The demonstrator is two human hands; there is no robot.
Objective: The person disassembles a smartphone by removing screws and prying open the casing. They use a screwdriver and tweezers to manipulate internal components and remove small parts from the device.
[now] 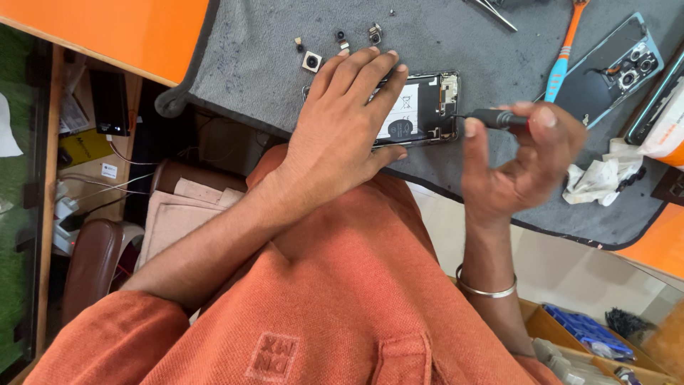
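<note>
An opened phone with its back removed lies on a grey work mat, showing a white-labelled battery and circuit parts. My left hand rests flat on the phone's left half, fingers spread, pinning it to the mat. My right hand grips a black screwdriver between thumb and fingers. The screwdriver's thin tip touches the phone's right end near the circuit board. A metal bangle sits on my right wrist.
Several small camera modules lie on the mat above my left hand. An orange-and-blue tool, a phone back cover, a crumpled tissue and tweezers lie to the right. The orange table borders the mat. A parts tray sits lower right.
</note>
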